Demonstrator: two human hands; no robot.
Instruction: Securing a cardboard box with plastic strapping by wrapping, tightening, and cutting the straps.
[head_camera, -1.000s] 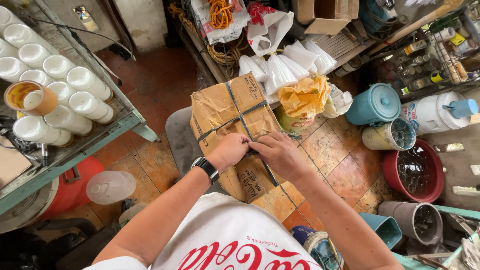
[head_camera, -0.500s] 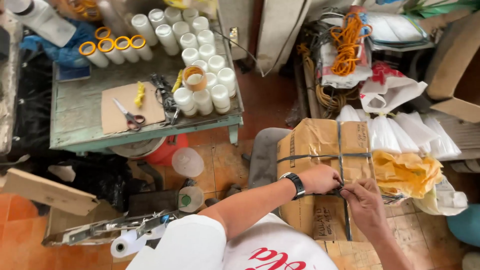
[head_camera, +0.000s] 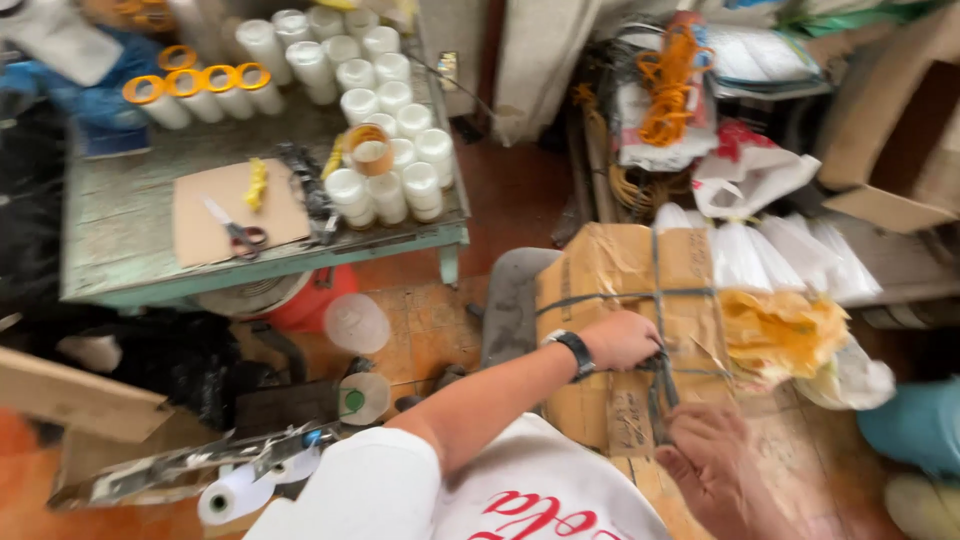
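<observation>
Cluttered workshop floor of orange-brown tiles (head_camera: 425, 320) surrounds a cardboard box (head_camera: 610, 275) bound with dark strapping (head_camera: 652, 300), which sits on a grey stool (head_camera: 510, 300) right in front of the person. On top of the box, near its middle, the left hand (head_camera: 620, 340) is curled shut around the spot where the straps cross, a black watch (head_camera: 577, 352) on its wrist. Just below that crossing, the right hand (head_camera: 712, 465) lies at the near end of the box with fingers bent around the strap running toward the person; blur hides how tightly they close. Right of the box lie clear plastic bags (head_camera: 770, 255) and a crumpled yellow bag (head_camera: 780, 330). Left of the box stands a pale green table (head_camera: 120, 215) carrying white rolls (head_camera: 385, 185), a cardboard sheet (head_camera: 225, 205) and scissors (head_camera: 238, 232). Behind the box hangs an orange cord (head_camera: 665, 85).
</observation>
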